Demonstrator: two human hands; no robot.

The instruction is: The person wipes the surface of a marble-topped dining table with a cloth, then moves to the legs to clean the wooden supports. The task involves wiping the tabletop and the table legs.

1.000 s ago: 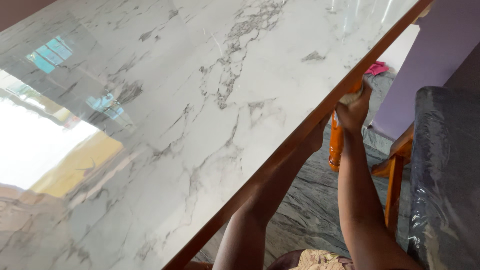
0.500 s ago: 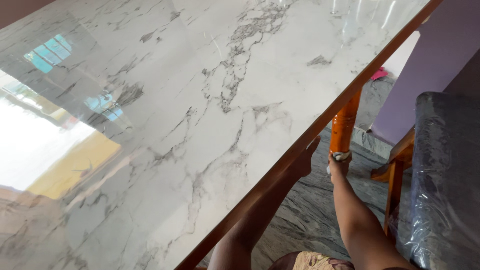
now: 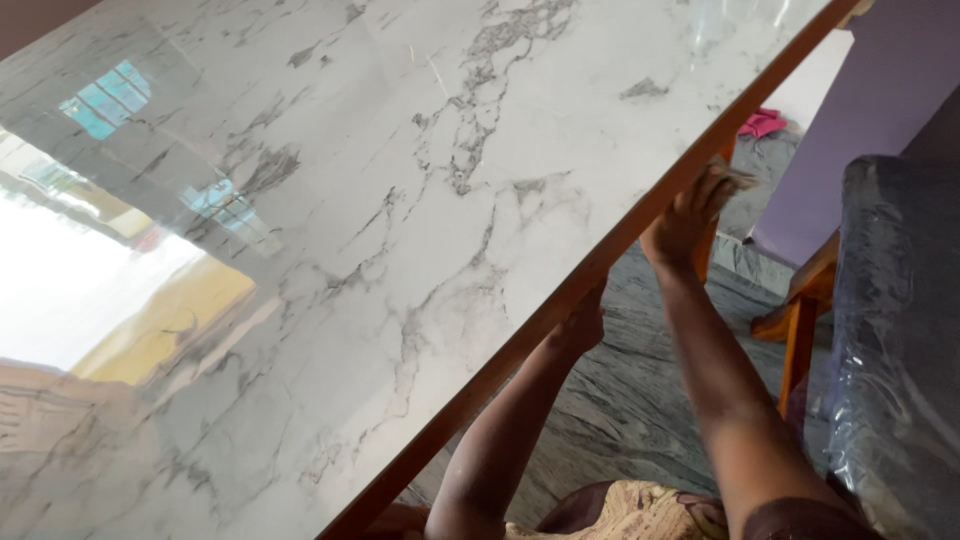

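Our right hand (image 3: 688,212) is up at the top of the orange turned-wood table leg (image 3: 706,250), just under the wooden table edge (image 3: 560,300). Its fingers are bunched around a small pale cloth (image 3: 733,176), pressing it against the leg and the underside of the rim. Most of the leg is hidden behind the hand.

Our left hand (image 3: 580,325) is tucked under the edge nearer to us. It seems braced against the underside, but the grip can't be made out from here.

Handling: the cloth looks soft and light and wads easily, so keep it balled under the fingertips. The leg looks stiff, glossy, probably slick, so wrap around its narrow turned parts. The marble-look tabletop (image 3: 400,200) is glossy and reads as heavy.

Nearby: plastic-wrapped chair (image 3: 895,330) to the right, pink rag (image 3: 762,123) on the grey stone floor (image 3: 630,400).
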